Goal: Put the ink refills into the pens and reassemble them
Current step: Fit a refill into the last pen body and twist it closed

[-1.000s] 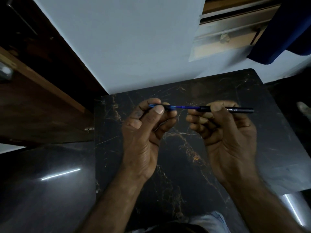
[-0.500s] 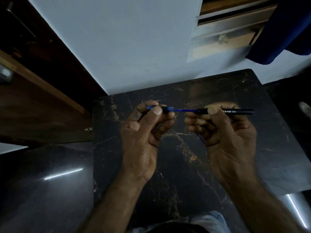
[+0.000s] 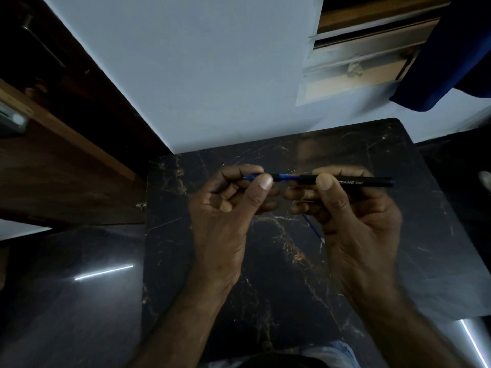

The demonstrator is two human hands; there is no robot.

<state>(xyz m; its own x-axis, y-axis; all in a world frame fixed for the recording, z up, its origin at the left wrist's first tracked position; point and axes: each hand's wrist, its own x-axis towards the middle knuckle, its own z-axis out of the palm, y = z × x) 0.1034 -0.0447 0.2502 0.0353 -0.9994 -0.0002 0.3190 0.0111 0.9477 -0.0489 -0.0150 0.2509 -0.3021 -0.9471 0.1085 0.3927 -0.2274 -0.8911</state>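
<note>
My right hand (image 3: pixel 353 221) grips a black pen barrel (image 3: pixel 369 182) with white lettering, held level and pointing right. A blue ink refill (image 3: pixel 288 177) sticks out of the barrel's left end. My left hand (image 3: pixel 228 208) pinches the refill's left end between thumb and forefinger. Only a short stretch of refill shows between the two hands, which nearly touch. A second thin blue refill (image 3: pixel 314 229) pokes down and left from under my right palm, its upper part hidden by the fingers.
Both hands hover over a small black marble-patterned table (image 3: pixel 438 235). A pale wall rises behind it, a dark wooden door stands to the left, and a blue cloth (image 3: pixel 438 62) hangs at the upper right. Glossy dark floor surrounds the table.
The hands have come closer together. The visible length of blue refill between them has shrunk as it slid further into the black barrel.
</note>
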